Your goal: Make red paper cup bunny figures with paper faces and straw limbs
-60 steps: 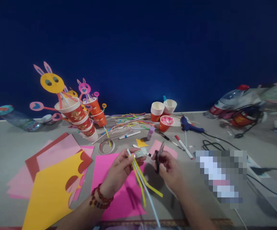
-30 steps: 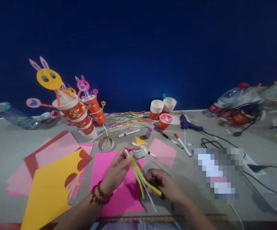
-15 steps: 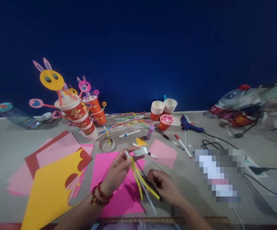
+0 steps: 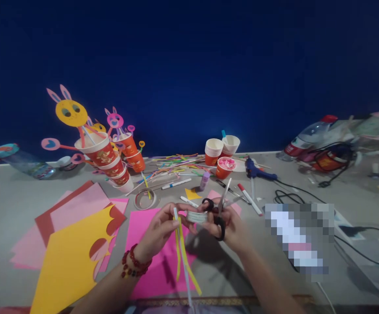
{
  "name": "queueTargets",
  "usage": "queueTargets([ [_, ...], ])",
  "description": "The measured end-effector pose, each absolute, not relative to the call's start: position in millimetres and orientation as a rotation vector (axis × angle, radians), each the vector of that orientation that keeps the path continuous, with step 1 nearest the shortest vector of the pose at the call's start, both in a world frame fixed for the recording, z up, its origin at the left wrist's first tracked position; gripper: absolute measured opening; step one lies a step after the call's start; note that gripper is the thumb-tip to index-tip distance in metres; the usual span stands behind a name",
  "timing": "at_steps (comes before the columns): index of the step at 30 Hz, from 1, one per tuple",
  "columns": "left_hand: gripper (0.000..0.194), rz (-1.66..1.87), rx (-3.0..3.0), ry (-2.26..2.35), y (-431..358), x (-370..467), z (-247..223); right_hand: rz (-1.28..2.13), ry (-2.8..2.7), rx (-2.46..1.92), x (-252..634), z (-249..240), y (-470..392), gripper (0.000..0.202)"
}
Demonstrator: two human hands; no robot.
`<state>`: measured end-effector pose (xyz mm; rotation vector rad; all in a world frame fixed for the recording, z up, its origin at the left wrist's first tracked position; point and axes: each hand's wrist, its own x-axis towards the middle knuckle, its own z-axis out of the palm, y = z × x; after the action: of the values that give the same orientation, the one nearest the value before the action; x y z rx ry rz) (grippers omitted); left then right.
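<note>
straws pinched in left hand, scissors gripped in right hand, tape roll print illegible

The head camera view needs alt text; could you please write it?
Over a grey table, a person's left hand holds yellow and white strips and the right hand black-handled scissors, with a tape roll between them. Red paper cups with rabbit-faced figures stand at left.

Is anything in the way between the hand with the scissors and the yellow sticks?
Yes, near the top: the tape roll and some left hand fingers are between the right hand and the yellow sticks. Lower down, I see nothing standing between.
</note>
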<state>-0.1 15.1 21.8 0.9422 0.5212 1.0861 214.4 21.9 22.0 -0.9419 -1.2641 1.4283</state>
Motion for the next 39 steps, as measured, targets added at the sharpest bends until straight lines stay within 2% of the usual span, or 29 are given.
queueTargets([
  [3,0.008,1.122,0.980,0.572,17,-2,23,1.512,-1.209,-0.904,204,21,24,0.040],
  [7,0.008,1.177,1.177,0.743,13,-6,25,1.324,-1.286,-0.952,201,20,23,0.034],
  [15,0.014,1.085,2.187,1.045,-7,-4,32,1.102,-1.401,-0.975,192,16,24,0.028],
  [24,0.019,1.049,2.590,1.193,-19,17,39,1.004,-1.340,-1.009,188,30,19,0.028],
  [28,0.018,1.021,2.525,1.055,-15,13,46,0.993,-1.312,-1.019,194,34,17,0.030],
  [35,0.010,1.259,1.630,0.819,-10,6,49,1.255,-1.140,-0.922,201,32,17,0.040],
  [39,0.012,1.243,1.691,0.862,-10,5,52,1.236,-1.140,-0.919,202,31,16,0.038],
])
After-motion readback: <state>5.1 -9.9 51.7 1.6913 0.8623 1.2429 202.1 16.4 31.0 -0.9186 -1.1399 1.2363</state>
